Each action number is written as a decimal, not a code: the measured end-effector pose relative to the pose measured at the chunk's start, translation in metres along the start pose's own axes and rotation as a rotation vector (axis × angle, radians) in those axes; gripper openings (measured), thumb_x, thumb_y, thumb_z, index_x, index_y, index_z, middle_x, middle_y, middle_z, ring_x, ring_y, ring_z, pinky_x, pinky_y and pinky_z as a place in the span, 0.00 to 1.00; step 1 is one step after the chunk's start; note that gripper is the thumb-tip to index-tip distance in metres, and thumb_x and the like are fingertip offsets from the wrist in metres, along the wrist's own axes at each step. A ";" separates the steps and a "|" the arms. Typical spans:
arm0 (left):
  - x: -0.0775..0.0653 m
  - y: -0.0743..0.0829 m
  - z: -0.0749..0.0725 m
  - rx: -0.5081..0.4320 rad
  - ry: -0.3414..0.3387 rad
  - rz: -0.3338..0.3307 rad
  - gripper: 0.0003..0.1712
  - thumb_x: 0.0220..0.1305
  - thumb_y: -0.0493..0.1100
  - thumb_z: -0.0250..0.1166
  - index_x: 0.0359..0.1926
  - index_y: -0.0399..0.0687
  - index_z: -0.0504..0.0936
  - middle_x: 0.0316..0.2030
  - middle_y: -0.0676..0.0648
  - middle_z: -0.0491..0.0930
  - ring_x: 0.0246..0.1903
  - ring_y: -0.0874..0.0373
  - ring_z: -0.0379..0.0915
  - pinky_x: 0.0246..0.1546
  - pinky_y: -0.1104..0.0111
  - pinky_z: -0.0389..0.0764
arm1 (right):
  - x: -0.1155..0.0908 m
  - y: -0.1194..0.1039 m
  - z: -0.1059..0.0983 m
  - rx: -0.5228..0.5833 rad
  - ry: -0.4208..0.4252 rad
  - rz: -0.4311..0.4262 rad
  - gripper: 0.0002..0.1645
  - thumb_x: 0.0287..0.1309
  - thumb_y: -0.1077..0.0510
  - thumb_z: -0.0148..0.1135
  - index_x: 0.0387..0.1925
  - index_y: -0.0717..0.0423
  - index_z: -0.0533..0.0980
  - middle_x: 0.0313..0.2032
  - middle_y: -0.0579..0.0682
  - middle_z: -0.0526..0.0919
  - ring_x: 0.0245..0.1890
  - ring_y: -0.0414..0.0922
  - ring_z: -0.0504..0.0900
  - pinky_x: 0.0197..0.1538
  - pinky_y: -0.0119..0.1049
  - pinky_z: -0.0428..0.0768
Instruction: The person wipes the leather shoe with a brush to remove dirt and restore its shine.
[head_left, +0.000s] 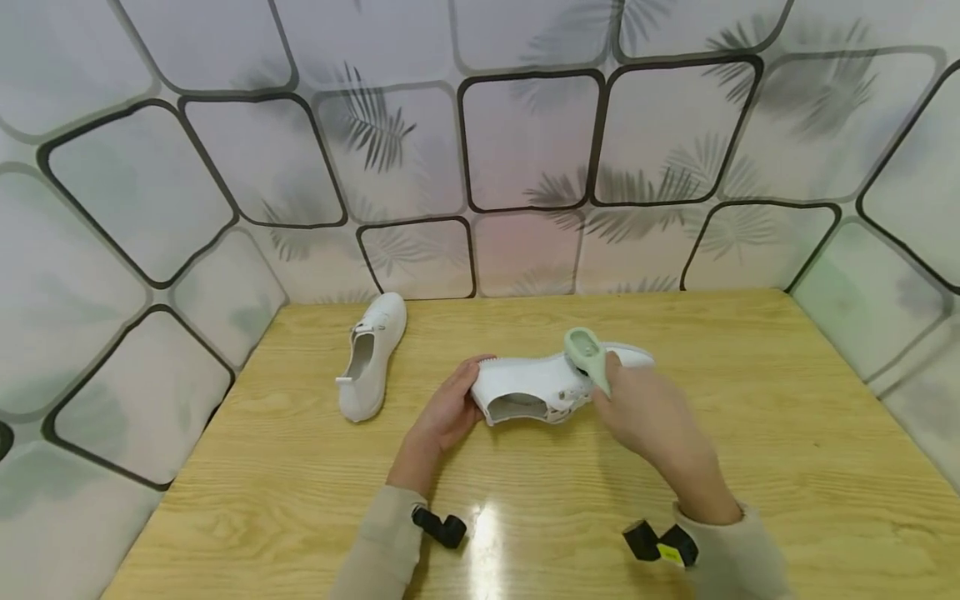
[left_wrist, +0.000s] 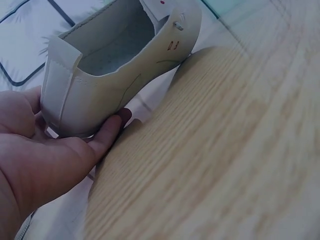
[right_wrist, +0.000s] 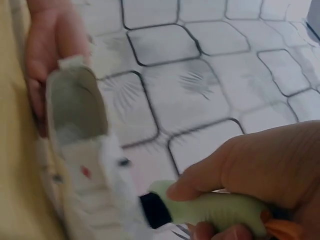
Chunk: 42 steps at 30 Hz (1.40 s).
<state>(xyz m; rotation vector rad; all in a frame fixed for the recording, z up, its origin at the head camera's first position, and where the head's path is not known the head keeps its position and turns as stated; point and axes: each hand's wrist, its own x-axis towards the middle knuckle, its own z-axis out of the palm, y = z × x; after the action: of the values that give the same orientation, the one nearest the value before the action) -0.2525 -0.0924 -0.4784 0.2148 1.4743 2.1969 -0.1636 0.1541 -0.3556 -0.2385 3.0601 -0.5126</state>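
A white shoe (head_left: 525,377) is tipped so that its opening faces me, toe pointing right. My left hand (head_left: 448,408) grips it at the heel; in the left wrist view the fingers (left_wrist: 107,135) reach under the heel end. My right hand (head_left: 648,408) holds a pale green brush (head_left: 585,350) by its handle, over the front part of the shoe. Dark bristles (right_wrist: 155,210) face the shoe's side in the right wrist view, which is blurred; firm contact is hard to tell there. An orange loop (right_wrist: 282,227) hangs from the handle's end.
A second white shoe (head_left: 384,350) stands upright on the wooden table (head_left: 300,492), left of the hands, toe toward the back. Patterned wall covering (head_left: 525,142) rises behind the table and along both sides.
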 end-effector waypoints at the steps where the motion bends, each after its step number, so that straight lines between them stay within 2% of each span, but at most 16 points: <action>1: 0.000 0.000 0.000 0.009 0.005 0.008 0.28 0.82 0.52 0.34 0.72 0.42 0.57 0.62 0.43 0.65 0.53 0.58 0.69 0.48 0.65 0.74 | 0.002 -0.003 0.004 0.015 -0.001 -0.014 0.37 0.70 0.54 0.52 0.67 0.78 0.59 0.22 0.53 0.73 0.16 0.45 0.68 0.17 0.36 0.65; 4: -0.001 0.001 0.000 0.016 0.011 0.027 0.28 0.82 0.52 0.35 0.72 0.42 0.58 0.60 0.44 0.68 0.51 0.59 0.70 0.47 0.65 0.74 | 0.010 -0.019 0.024 0.054 0.010 -0.053 0.37 0.70 0.54 0.52 0.67 0.79 0.59 0.23 0.55 0.75 0.16 0.45 0.70 0.18 0.36 0.67; 8: -0.001 -0.001 0.002 -0.004 0.007 0.029 0.25 0.82 0.51 0.33 0.69 0.44 0.59 0.55 0.49 0.72 0.49 0.61 0.72 0.45 0.68 0.75 | 0.016 -0.045 0.048 0.114 -0.003 -0.102 0.38 0.70 0.53 0.54 0.68 0.78 0.59 0.32 0.61 0.81 0.22 0.46 0.75 0.25 0.41 0.74; 11: -0.001 -0.002 0.002 -0.004 0.024 0.031 0.23 0.82 0.50 0.33 0.67 0.47 0.61 0.48 0.52 0.74 0.43 0.63 0.74 0.39 0.71 0.75 | 0.017 -0.060 0.057 0.123 0.003 -0.146 0.37 0.71 0.52 0.55 0.69 0.76 0.60 0.36 0.64 0.82 0.26 0.48 0.78 0.29 0.45 0.77; 13: -0.002 -0.002 0.002 0.003 0.033 0.031 0.23 0.82 0.50 0.32 0.67 0.47 0.61 0.47 0.53 0.75 0.41 0.64 0.74 0.37 0.72 0.75 | 0.017 -0.064 0.058 0.096 0.017 -0.163 0.37 0.71 0.51 0.55 0.68 0.74 0.61 0.35 0.63 0.82 0.27 0.50 0.79 0.29 0.46 0.78; 15: -0.001 -0.002 0.001 0.002 0.034 0.032 0.23 0.82 0.50 0.32 0.67 0.48 0.62 0.47 0.52 0.75 0.42 0.64 0.74 0.38 0.72 0.75 | 0.015 -0.063 0.053 0.061 0.026 -0.147 0.36 0.70 0.51 0.56 0.68 0.73 0.62 0.34 0.62 0.81 0.27 0.51 0.79 0.28 0.46 0.77; 19: 0.000 -0.001 0.001 -0.010 0.004 0.013 0.26 0.82 0.51 0.32 0.71 0.45 0.58 0.57 0.49 0.70 0.50 0.61 0.72 0.46 0.68 0.75 | 0.007 -0.044 0.033 -0.022 0.037 -0.078 0.35 0.68 0.53 0.57 0.66 0.74 0.64 0.30 0.61 0.80 0.22 0.49 0.76 0.24 0.43 0.75; 23: 0.000 -0.002 0.001 -0.004 0.001 0.001 0.29 0.82 0.53 0.33 0.73 0.42 0.55 0.62 0.45 0.66 0.52 0.60 0.70 0.48 0.67 0.74 | 0.001 -0.031 0.024 -0.031 0.019 0.003 0.36 0.68 0.54 0.58 0.66 0.77 0.62 0.29 0.60 0.79 0.19 0.47 0.72 0.20 0.39 0.71; 26: 0.000 -0.005 0.000 0.000 0.018 0.008 0.27 0.82 0.52 0.33 0.71 0.42 0.57 0.59 0.46 0.68 0.51 0.60 0.71 0.47 0.67 0.74 | 0.002 -0.038 0.034 -0.003 0.009 -0.026 0.37 0.69 0.52 0.58 0.68 0.75 0.61 0.31 0.60 0.80 0.21 0.46 0.74 0.21 0.39 0.72; 30: 0.000 -0.008 0.001 -0.011 0.034 0.018 0.23 0.82 0.50 0.33 0.68 0.45 0.61 0.53 0.51 0.72 0.49 0.61 0.72 0.45 0.68 0.75 | 0.002 -0.054 0.052 0.018 0.045 -0.137 0.37 0.68 0.52 0.59 0.67 0.74 0.63 0.32 0.60 0.80 0.22 0.48 0.77 0.23 0.41 0.74; 33: 0.002 -0.007 0.003 -0.014 0.022 0.028 0.23 0.82 0.49 0.34 0.68 0.46 0.61 0.52 0.52 0.73 0.49 0.62 0.72 0.46 0.68 0.74 | 0.001 -0.058 0.052 -0.001 0.068 -0.143 0.37 0.67 0.52 0.61 0.67 0.72 0.64 0.31 0.60 0.80 0.22 0.49 0.78 0.23 0.43 0.76; 38: 0.001 -0.003 0.004 0.014 0.014 0.014 0.27 0.82 0.52 0.33 0.72 0.42 0.57 0.61 0.45 0.68 0.52 0.59 0.70 0.48 0.66 0.74 | -0.005 -0.035 0.022 -0.031 0.040 -0.086 0.36 0.66 0.54 0.60 0.66 0.74 0.64 0.29 0.59 0.80 0.22 0.47 0.75 0.23 0.41 0.74; 42: -0.001 0.001 0.003 0.037 0.012 -0.002 0.29 0.82 0.52 0.32 0.74 0.42 0.55 0.67 0.40 0.62 0.55 0.58 0.67 0.50 0.65 0.73 | -0.011 -0.005 -0.007 -0.025 0.008 -0.018 0.35 0.66 0.55 0.56 0.66 0.76 0.62 0.22 0.54 0.73 0.17 0.46 0.69 0.18 0.37 0.67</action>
<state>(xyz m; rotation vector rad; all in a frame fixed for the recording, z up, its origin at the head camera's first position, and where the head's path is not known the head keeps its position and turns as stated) -0.2508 -0.0909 -0.4760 0.2125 1.5223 2.1741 -0.1519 0.1533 -0.3477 -0.2659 3.0767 -0.4783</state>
